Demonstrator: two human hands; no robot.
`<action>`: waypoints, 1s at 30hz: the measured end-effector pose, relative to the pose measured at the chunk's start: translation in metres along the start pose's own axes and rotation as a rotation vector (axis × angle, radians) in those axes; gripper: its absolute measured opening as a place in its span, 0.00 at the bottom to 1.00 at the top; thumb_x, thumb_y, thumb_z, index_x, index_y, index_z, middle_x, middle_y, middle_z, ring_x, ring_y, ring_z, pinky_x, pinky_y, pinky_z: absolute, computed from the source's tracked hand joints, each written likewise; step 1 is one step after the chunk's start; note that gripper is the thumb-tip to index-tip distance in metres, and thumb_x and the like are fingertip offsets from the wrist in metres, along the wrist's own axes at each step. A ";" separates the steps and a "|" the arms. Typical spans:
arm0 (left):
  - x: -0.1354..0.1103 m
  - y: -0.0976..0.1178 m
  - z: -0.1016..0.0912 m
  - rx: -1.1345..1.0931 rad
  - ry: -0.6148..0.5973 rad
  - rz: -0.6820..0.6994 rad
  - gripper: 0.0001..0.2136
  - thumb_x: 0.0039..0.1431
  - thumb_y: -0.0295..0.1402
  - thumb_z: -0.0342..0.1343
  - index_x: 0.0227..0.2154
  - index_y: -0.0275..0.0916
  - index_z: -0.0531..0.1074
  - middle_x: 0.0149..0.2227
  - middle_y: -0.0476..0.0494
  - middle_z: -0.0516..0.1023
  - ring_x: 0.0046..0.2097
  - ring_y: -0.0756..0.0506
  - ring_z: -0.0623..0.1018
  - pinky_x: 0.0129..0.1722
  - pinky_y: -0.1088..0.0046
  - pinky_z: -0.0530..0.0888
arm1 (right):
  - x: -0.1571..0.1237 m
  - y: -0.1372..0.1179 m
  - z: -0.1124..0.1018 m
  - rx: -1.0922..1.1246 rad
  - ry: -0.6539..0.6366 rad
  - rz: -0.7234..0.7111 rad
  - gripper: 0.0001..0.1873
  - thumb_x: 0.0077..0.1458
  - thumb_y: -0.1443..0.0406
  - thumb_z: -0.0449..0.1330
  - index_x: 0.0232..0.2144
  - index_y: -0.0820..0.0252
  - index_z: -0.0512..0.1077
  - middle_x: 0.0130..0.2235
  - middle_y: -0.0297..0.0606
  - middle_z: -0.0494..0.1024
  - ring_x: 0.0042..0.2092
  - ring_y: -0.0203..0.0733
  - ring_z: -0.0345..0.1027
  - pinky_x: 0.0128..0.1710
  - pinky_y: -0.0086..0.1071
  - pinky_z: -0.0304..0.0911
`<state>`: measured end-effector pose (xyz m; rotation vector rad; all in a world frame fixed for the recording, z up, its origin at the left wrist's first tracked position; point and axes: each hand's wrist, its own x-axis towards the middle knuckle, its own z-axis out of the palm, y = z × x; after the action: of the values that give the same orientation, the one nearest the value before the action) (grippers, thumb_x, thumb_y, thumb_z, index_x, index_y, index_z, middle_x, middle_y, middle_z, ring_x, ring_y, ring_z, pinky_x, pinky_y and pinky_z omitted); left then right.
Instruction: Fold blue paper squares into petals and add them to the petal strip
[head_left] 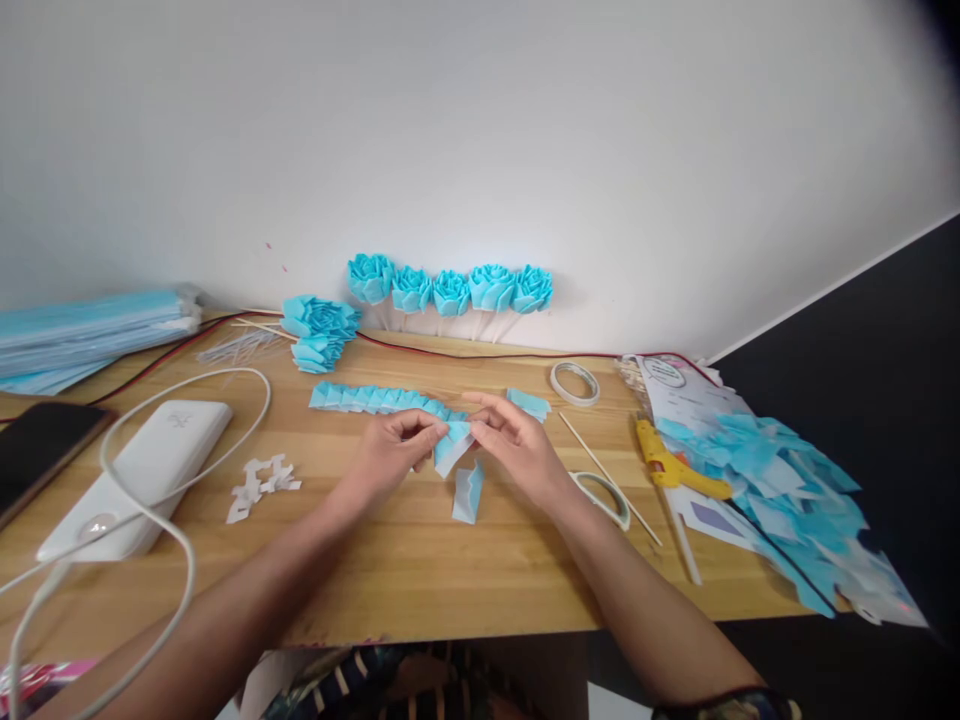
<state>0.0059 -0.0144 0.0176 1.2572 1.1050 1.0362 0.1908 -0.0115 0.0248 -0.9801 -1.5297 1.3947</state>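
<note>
Between both hands, over the middle of the table, is a small blue-and-white petal piece (452, 449), its material looking like thin sheet or fabric. My left hand (390, 450) pinches its left edge, and my right hand (517, 445) pinches the right edge with some fingers stretched out. Just below lies another blue-and-white piece (468, 493), flat on the wood. A row of overlapping folded blue pieces (375, 398) runs behind my left hand. Behind my right hand rests a further blue piece (529, 403).
Several blue flowers on sticks (451, 293) lean on the wall; more flowers (319, 325) lie left. Rightward are tape rolls (575, 384), a thin stick (609, 478), a yellow glue gun (667, 462) and a blue petal heap (787, 490). A power bank (180, 440), its cable and paper scraps (261, 484) are left.
</note>
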 end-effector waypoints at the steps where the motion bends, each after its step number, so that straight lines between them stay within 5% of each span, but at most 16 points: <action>1: 0.000 0.000 0.000 -0.020 -0.002 -0.007 0.13 0.49 0.41 0.59 0.22 0.36 0.72 0.15 0.54 0.66 0.19 0.54 0.63 0.21 0.78 0.61 | -0.001 -0.001 -0.001 0.000 -0.009 -0.007 0.20 0.57 0.62 0.59 0.52 0.52 0.67 0.37 0.33 0.75 0.39 0.37 0.70 0.41 0.32 0.66; 7: 0.000 -0.002 -0.001 -0.095 -0.036 -0.022 0.14 0.49 0.43 0.60 0.21 0.36 0.71 0.16 0.54 0.67 0.19 0.54 0.64 0.21 0.79 0.62 | -0.003 -0.003 -0.001 -0.005 -0.096 -0.011 0.24 0.55 0.66 0.58 0.55 0.50 0.63 0.43 0.35 0.74 0.42 0.38 0.70 0.43 0.34 0.66; 13: -0.001 -0.004 -0.002 -0.054 -0.116 -0.025 0.18 0.53 0.46 0.57 0.19 0.35 0.69 0.17 0.52 0.68 0.21 0.53 0.66 0.23 0.78 0.64 | -0.001 0.001 0.001 -0.141 0.009 0.006 0.21 0.54 0.65 0.60 0.51 0.54 0.68 0.37 0.34 0.75 0.36 0.37 0.70 0.37 0.31 0.67; 19: -0.002 -0.008 -0.002 -0.177 -0.181 -0.062 0.25 0.59 0.52 0.46 0.31 0.32 0.75 0.27 0.43 0.74 0.27 0.48 0.71 0.25 0.74 0.68 | -0.001 0.001 0.000 -0.134 0.057 0.014 0.15 0.55 0.59 0.59 0.44 0.57 0.73 0.37 0.35 0.78 0.36 0.39 0.71 0.37 0.32 0.67; 25: -0.003 -0.004 -0.001 -0.091 -0.138 -0.049 0.18 0.54 0.48 0.56 0.27 0.35 0.73 0.22 0.51 0.68 0.24 0.52 0.67 0.25 0.76 0.67 | -0.002 -0.002 0.003 -0.106 0.039 0.030 0.18 0.54 0.62 0.60 0.48 0.56 0.70 0.34 0.33 0.77 0.32 0.36 0.70 0.33 0.29 0.64; 30: -0.001 -0.010 -0.003 -0.119 -0.167 -0.050 0.19 0.59 0.47 0.51 0.25 0.35 0.71 0.23 0.50 0.69 0.26 0.51 0.69 0.28 0.75 0.68 | -0.001 0.000 0.002 -0.086 0.039 0.039 0.18 0.54 0.60 0.60 0.48 0.56 0.71 0.37 0.35 0.78 0.35 0.38 0.71 0.35 0.30 0.65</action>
<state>0.0030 -0.0152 0.0079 1.1924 0.9291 0.9275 0.1891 -0.0136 0.0242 -1.0885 -1.5605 1.3377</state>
